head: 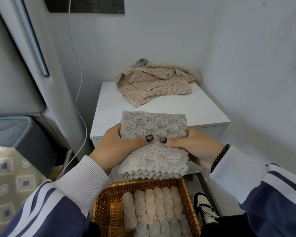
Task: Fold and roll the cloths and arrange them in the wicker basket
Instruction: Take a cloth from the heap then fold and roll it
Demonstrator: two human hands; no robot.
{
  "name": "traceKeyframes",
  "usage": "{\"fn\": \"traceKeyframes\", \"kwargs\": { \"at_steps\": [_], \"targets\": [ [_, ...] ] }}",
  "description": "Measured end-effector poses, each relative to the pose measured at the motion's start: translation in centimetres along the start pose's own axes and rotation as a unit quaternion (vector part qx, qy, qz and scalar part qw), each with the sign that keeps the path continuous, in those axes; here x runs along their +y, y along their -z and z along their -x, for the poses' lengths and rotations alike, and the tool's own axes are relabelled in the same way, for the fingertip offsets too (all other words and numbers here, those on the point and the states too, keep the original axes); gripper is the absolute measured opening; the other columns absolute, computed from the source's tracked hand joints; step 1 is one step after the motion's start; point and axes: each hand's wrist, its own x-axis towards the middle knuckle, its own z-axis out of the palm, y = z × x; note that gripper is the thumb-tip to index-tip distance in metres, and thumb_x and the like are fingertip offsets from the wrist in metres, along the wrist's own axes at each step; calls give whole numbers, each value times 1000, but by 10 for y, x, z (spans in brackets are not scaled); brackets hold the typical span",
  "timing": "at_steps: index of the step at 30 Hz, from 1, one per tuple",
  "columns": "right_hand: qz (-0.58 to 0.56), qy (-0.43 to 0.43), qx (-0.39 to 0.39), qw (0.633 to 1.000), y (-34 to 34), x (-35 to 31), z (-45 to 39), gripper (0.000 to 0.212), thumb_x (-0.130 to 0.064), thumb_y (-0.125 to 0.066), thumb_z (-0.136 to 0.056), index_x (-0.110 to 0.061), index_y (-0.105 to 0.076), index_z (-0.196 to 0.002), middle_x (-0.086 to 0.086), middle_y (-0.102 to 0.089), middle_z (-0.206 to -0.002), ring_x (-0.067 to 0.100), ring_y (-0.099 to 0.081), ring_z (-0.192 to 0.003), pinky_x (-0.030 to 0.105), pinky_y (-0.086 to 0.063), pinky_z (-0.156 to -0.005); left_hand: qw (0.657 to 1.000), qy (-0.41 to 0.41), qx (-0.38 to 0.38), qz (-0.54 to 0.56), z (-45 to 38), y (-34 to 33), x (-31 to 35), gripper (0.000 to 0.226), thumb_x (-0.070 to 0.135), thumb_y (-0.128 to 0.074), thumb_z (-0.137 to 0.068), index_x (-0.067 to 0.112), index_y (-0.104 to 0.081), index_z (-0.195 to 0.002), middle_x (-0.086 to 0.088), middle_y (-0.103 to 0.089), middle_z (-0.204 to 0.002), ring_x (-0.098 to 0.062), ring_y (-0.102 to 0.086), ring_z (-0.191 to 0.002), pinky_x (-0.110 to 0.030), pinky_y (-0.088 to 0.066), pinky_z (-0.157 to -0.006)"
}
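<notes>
A folded grey fluffy cloth (153,156) is held above the near edge of the white cabinet (203,110). My left hand (113,146) grips its left side and my right hand (191,144) grips its right side, both thumbs pressed on top near the middle. Below, the wicker basket (101,209) holds several rolled beige cloths (154,202) in a row, with grey rolls (164,228) in front of them. The basket's left part shows bare wicker. A loose pile of beige cloths (154,82) lies at the back of the cabinet top, with a bit of grey cloth (141,61) behind it.
The cabinet stands in a corner of white walls. A white cable (79,103) hangs from a black wall socket (85,4) down the cabinet's left side. A dark fabric bin (24,134) and patterned bedding (12,177) are at the left. A shoe (203,207) shows beside the basket.
</notes>
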Motion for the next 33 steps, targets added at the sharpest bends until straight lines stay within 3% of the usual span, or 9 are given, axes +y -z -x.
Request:
{"fn": "traceKeyframes", "kwargs": {
  "at_steps": [4, 8, 13, 15, 18, 23, 25, 30, 33],
  "targets": [
    [-8, -5, 14, 1000, 10, -7, 2, 33, -10, -74, -71, -6, -67, -103, 14, -73, -102, 35, -66, -101, 49, -50, -93, 996, 62, -67, 8, 3, 2, 2, 54, 28, -86, -61, 14, -65, -109, -8, -74, -101, -27, -72, -92, -40, -59, -80],
    [-42, -20, -18, 999, 16, -13, 6, 41, -10, -68, -72, -4, -64, -112, 12, -72, -105, 22, -70, -93, 35, -55, -88, 986, 115, -98, 67, 4, 1, 0, 57, 26, -79, -61, 7, -65, -113, -22, -67, -114, -44, -61, -109, -60, -42, -100],
    [-102, -29, -57, 993, 24, -21, 13, 36, -10, -65, -67, -3, -67, -102, 17, -72, -101, 23, -72, -82, 35, -58, -77, 966, 122, -126, 190, 2, 4, 0, 37, 7, -63, -71, 1, -71, -106, -23, -68, -113, -36, -68, -100, -47, -53, -84],
    [-128, -25, -72, 989, 25, -23, 15, 30, -6, -61, -68, -4, -68, -97, 15, -73, -94, 23, -73, -80, 33, -60, -71, 956, 103, -154, 226, 2, 3, 0, 37, 3, -77, -64, 2, -74, -101, -24, -68, -111, -34, -70, -96, -44, -57, -81],
    [-156, -21, -82, 984, 28, -25, 15, 33, -1, -60, -68, -3, -67, -100, 17, -73, -96, 25, -73, -82, 34, -60, -69, 949, 64, -182, 250, 1, 2, -2, 63, 11, -96, -40, 5, -75, -99, -24, -69, -108, -33, -71, -93, -38, -60, -73],
    [-174, 13, -102, 979, 37, -21, 11, 57, -7, -90, -34, -5, -77, -90, 19, -72, -100, 28, -72, -87, 34, -59, -67, 941, 20, -213, 262, 0, 3, -1, 60, 11, -95, -47, 5, -74, -103, -21, -70, -107, -31, -71, -94, -35, -59, -74],
    [-177, 30, -109, 978, 40, -20, 10, 64, -8, -94, -29, -6, -77, -90, 18, -72, -100, 28, -72, -89, 34, -59, -68, 943, 7, -205, 261, -1, 5, -2, 56, 11, -94, -46, 7, -76, -99, -20, -71, -104, -30, -71, -92, -35, -60, -71],
    [-167, 70, -97, 979, 36, -24, 15, 38, 1, -69, -42, -10, -79, -76, 11, -75, -86, 21, -73, -79, 29, -59, -63, 950, -5, -171, 262, 0, 4, 1, 55, 6, -91, -43, 6, -76, -96, -21, -71, -103, -32, -72, -90, -35, -60, -67],
    [-159, 94, -103, 977, 32, -28, 20, 34, 0, -66, -42, -13, -79, -70, 8, -75, -80, 18, -73, -75, 27, -58, -59, 949, 13, -135, 283, 1, 4, 2, 44, -3, -74, -44, 2, -76, -88, -23, -72, -94, -31, -73, -77, -31, -58, -55]
  ]
}}
